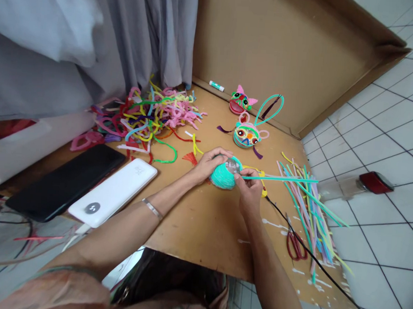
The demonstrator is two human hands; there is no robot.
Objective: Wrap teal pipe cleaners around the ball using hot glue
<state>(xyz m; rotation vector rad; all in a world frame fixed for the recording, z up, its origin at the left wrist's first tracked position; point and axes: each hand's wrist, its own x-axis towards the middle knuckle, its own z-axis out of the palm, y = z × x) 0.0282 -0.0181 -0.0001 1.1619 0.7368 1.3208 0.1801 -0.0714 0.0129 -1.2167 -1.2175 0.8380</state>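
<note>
My left hand (208, 166) is closed round the side of a turquoise pipe-cleaner ball (222, 176), which has a greyish uncovered patch near its top. Between the thumb and fingers of my right hand (250, 187) is a turquoise pipe cleaner (282, 178), pinched at the ball's right edge; its straight free end sticks out to the right. Just behind that hand lies a yellow glue gun (262, 182), partly hidden, with a black cord running toward the lower right.
Pipe cleaners (314, 217) and red-handled scissors (295, 244) lie at right. A tangled pile of bent pipe cleaners (153, 109) covers the back left. Two decorated animal heads (246, 134) and a glue stick (216, 85) sit behind. A white power bank (115, 191) and black phone (67, 181) lie left.
</note>
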